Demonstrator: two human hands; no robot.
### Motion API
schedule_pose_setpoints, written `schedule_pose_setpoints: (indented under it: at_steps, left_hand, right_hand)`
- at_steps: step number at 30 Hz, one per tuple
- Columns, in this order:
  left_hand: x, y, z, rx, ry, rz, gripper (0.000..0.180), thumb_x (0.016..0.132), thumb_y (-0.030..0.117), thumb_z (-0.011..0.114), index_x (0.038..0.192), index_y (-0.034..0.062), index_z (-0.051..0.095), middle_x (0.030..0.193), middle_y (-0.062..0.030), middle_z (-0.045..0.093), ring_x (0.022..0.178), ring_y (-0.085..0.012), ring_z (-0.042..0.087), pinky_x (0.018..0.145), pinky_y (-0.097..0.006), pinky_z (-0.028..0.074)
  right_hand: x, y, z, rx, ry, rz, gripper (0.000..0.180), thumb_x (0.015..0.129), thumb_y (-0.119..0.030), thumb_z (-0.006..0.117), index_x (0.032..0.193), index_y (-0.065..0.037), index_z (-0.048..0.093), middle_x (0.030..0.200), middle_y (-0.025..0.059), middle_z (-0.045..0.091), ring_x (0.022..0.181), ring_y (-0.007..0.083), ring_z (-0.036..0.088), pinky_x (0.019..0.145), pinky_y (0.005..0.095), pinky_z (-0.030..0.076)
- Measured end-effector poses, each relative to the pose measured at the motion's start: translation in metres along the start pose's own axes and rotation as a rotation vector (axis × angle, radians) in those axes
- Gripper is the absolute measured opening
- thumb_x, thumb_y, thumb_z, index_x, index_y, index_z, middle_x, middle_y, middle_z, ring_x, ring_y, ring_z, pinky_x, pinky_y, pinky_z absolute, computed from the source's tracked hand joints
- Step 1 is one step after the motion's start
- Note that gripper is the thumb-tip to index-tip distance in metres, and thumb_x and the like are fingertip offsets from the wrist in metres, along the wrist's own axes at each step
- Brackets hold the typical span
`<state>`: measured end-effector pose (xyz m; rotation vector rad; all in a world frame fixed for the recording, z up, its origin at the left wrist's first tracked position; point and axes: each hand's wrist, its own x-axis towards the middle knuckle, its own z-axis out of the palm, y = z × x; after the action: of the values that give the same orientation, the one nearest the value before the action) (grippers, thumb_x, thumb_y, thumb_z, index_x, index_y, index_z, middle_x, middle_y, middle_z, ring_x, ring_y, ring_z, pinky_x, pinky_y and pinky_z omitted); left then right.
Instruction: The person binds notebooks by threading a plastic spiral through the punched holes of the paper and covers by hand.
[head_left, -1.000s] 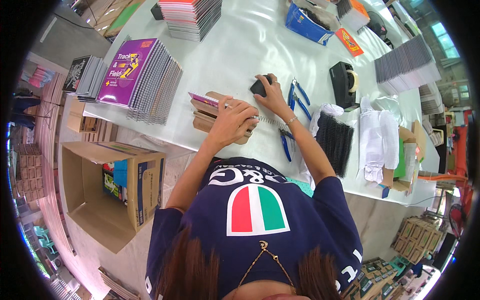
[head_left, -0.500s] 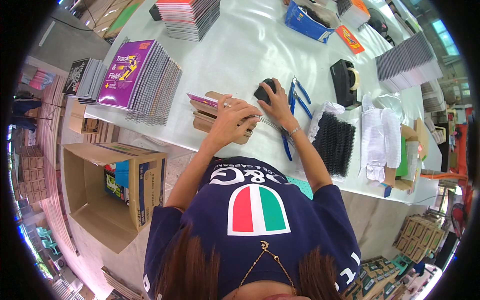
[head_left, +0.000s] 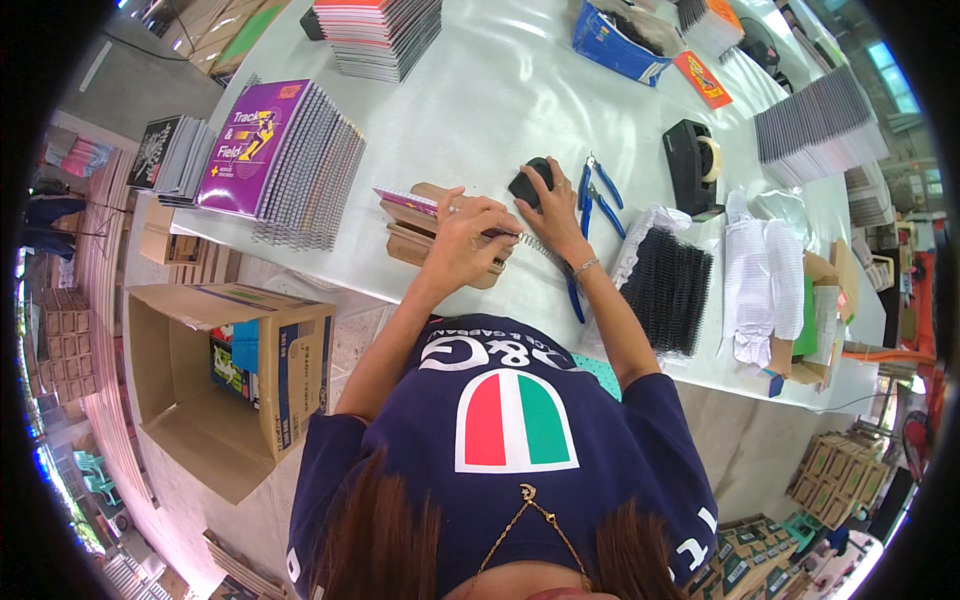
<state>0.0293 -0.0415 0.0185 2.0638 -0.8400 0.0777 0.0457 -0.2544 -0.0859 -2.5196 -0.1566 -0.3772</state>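
My left hand (head_left: pixel 468 236) bends over a wooden block holder (head_left: pixel 408 245) at the table's near edge, its fingers closed on a spiral wire coil (head_left: pixel 536 243) that juts out to the right. A notebook with a purple cover (head_left: pixel 405 201) sits in the holder, partly hidden by the hand. My right hand (head_left: pixel 553 212) rests with curled fingers on a black rounded object (head_left: pixel 527 182) shaped like a computer mouse. Blue-handled pliers (head_left: pixel 600 195) lie just right of that hand. Another blue handle (head_left: pixel 574 296) shows under my right wrist.
Stacks of spiral notebooks (head_left: pixel 310 165) stand at the left. A black tape dispenser (head_left: pixel 692 165), a bundle of black coils (head_left: pixel 668 290) and white wrapped packs (head_left: pixel 760 285) lie at the right. A blue box (head_left: pixel 615 45) is at the back; an open carton (head_left: pixel 200 400) stands left of the table.
Both hands stay nearly where they were. The left fingers have shifted very slightly at the coil; nothing was let go or taken up.
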Motion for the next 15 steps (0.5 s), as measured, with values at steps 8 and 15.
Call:
schedule_pose_setpoints:
  at_steps: [8,15]
  left_hand:
    - [0.002,0.004,-0.004,0.092,-0.043,0.064,0.018,0.082,0.026,0.070,0.096,0.0148,0.069,0.101,0.0000,0.064,0.105,-0.0159,0.057,0.107,-0.046,0.023]
    - [0.000,0.001,0.000,0.223,0.015,0.165,0.022,0.086,0.033,0.065,0.098,0.0153,0.064,0.100,0.0021,0.061,0.101,-0.0157,0.057,0.101,-0.047,0.028]
  right_hand:
    - [0.001,-0.002,-0.002,0.027,-0.006,0.012,0.063,0.079,-0.025,0.073,0.136,-0.025,0.048,0.147,0.0243,0.029,0.128,0.0422,0.037,0.104,0.0506,0.034]
    - [0.012,0.009,-0.020,0.297,-0.110,-0.001,0.062,0.077,-0.020,0.076,0.134,-0.018,0.052,0.138,0.0244,0.041,0.122,0.0390,0.046,0.102,0.0434,0.041]
